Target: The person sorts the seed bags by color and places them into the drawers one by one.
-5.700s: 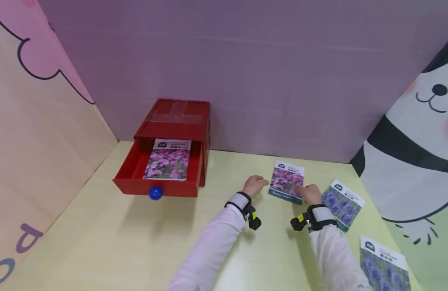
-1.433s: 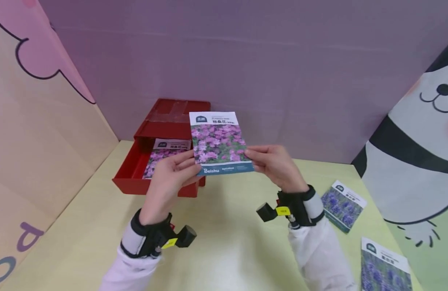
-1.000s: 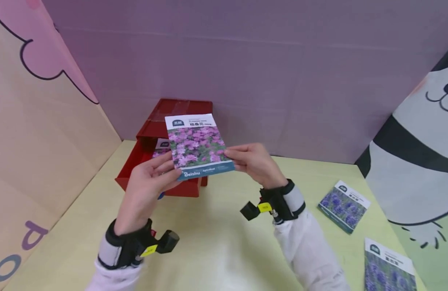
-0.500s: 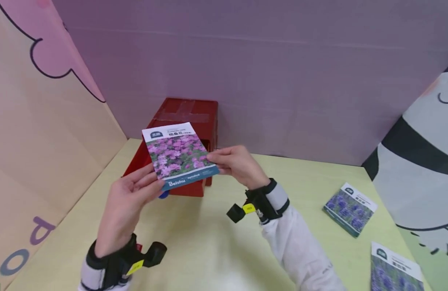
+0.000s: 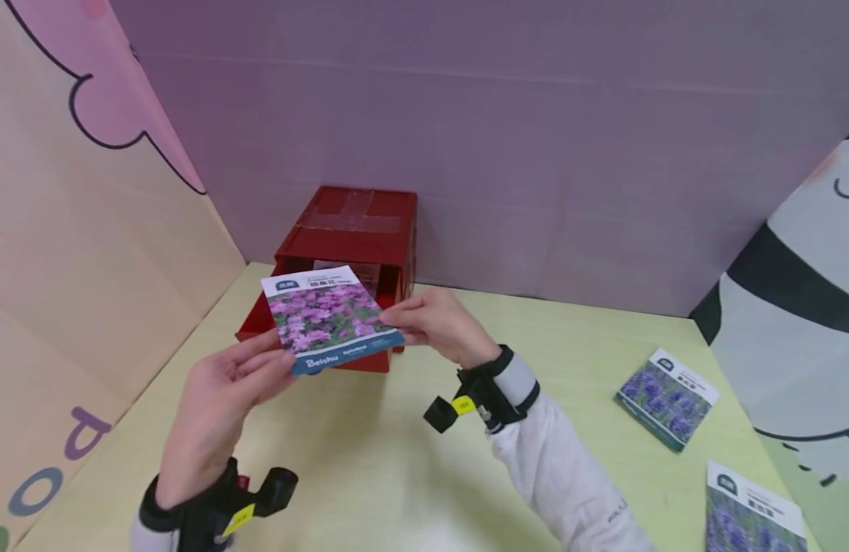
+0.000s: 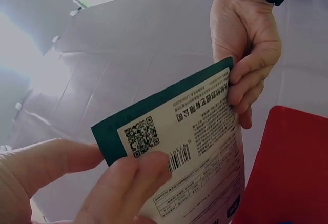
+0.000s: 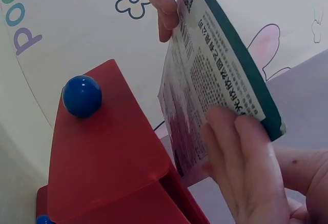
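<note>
This looks like a playroom corner, though I can't be sure: creased purple sheeting (image 5: 466, 153) backs the far edge of the tabletop (image 5: 569, 360), a cartoon panda (image 5: 790, 307) the right, coloured letters (image 5: 91, 418) the left.

Soft shadows (image 5: 349, 418) on table (image 5: 569, 337); left wrist view dim, glare (image 6: 20, 44) at left edge.

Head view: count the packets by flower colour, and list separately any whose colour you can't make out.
Pink: 1, the pink packet pinched by the left hand and right hand
Purple: 2, the upper purple packet and lower purple packet on the table
Colour unclear: 1, the half-hidden packet in the red drawer
Total: 4 showing
</note>
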The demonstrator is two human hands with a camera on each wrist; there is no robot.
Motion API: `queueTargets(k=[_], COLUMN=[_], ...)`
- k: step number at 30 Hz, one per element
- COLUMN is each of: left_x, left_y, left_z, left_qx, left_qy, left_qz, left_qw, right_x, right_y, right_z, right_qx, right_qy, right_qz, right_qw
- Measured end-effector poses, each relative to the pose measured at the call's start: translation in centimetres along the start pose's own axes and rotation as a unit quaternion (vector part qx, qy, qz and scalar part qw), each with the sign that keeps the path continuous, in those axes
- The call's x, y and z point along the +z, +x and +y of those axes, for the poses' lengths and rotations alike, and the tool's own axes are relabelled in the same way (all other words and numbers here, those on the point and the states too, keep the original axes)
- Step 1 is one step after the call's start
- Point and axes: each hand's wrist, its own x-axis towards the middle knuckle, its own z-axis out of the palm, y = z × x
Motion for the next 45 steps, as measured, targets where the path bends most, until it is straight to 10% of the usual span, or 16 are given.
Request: queueTargets(k=[12, 45], left_x=[-2.6, -3.8], left_y=[4.1, 7.0], left_z=[0.0, 0.3], left_qx=[-0.012, -0.050], left_qy=[-0.116, -0.101], left_qz=[-0.108, -0.104], left_qw=[0.9872, 0.9882], right_x=[0.0, 1.9], right_y=[0.6, 2.8], right_z=[0.3, -0.5], right_qx=[0.006, 0.017], right_qy=[0.051, 0.072], right_qz=[-0.012, 0.023], right_qw=[0.999, 0.997])
